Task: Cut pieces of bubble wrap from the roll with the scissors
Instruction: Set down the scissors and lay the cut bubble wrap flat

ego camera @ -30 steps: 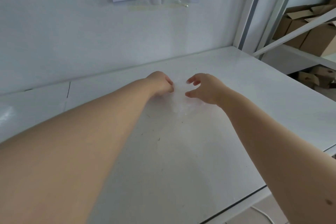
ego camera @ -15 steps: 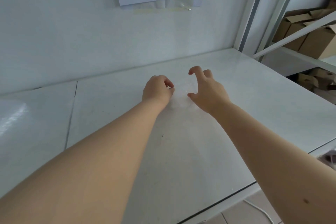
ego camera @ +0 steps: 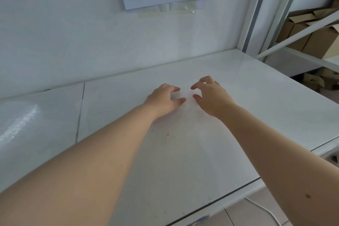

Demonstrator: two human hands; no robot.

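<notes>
— While we take the seam (ego camera: 80, 113) in the table (ego camera: 183, 170) as our mark, what lies left of it?

— Left of the seam a glossy, crinkled stretch of bubble wrap (ego camera: 20, 124) lies flat on the top; whether it is the roll's loose end or a cut sheet I cannot tell; my guess is that it sits there to leave working room.

— And right of the seam?

— First the left hand (ego camera: 163, 100), well right of the seam, palm down; its fingers are loosely bent, thumb and forefinger apart, and it grips nothing I can see; it looks to rest on the top, I judge to pin or smooth something thin.

— Something thin?

— Just right of that hand there is a pale patch (ego camera: 188, 95), maybe a clear piece of wrap; too faint to be sure; further from the seam comes the right hand (ego camera: 212, 97), fingers spread and crooked, tips down, holding nothing visible; whether it touches the top I cannot tell; the two hands flank the patch, which would suit flattening a film or lifting it by an edge.

— Scissors?

— None in view; so no cut is in hand, I'd say; far right of the seam stand a white shelf post (ego camera: 246, 29) and cardboard boxes (ego camera: 315, 36).
</notes>
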